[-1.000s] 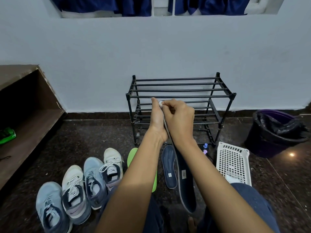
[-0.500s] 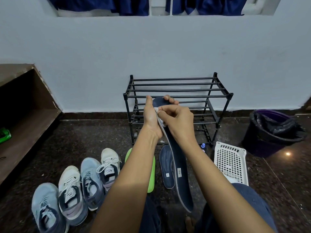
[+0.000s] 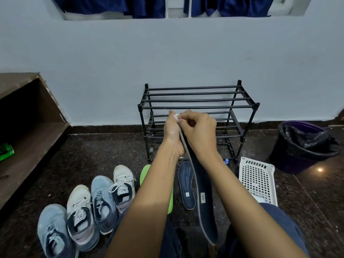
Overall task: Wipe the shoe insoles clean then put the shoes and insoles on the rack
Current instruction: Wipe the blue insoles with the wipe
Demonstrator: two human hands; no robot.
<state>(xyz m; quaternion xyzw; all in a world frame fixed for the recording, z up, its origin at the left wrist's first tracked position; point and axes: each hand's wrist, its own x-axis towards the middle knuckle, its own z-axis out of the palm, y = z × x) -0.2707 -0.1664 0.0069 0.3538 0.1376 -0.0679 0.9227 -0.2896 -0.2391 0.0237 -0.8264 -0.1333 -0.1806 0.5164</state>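
Observation:
My left hand [image 3: 172, 134] grips the upper end of a long dark blue insole [image 3: 204, 202], which hangs down edge-on toward my lap. My right hand [image 3: 200, 132] pinches a small white wipe [image 3: 176, 116] against the insole's top end. A second dark blue insole [image 3: 186, 185] and a green insole [image 3: 144, 175] lie on the floor, the green one partly hidden by my left arm. Several shoes [image 3: 104, 198] stand in a row at lower left. The black rack [image 3: 197, 99] stands bare against the wall behind my hands.
A white perforated basket [image 3: 257, 178] sits right of the insoles. A dark bin with a black liner [image 3: 301, 146] stands at far right. A brown wooden shelf [image 3: 28, 136] holding a green object [image 3: 5, 151] runs along the left. The floor is dark speckled stone.
The wipe in my right hand slid back up from slightly lower on the insole to its top end. The left hand's hold on the insole is unchanged.

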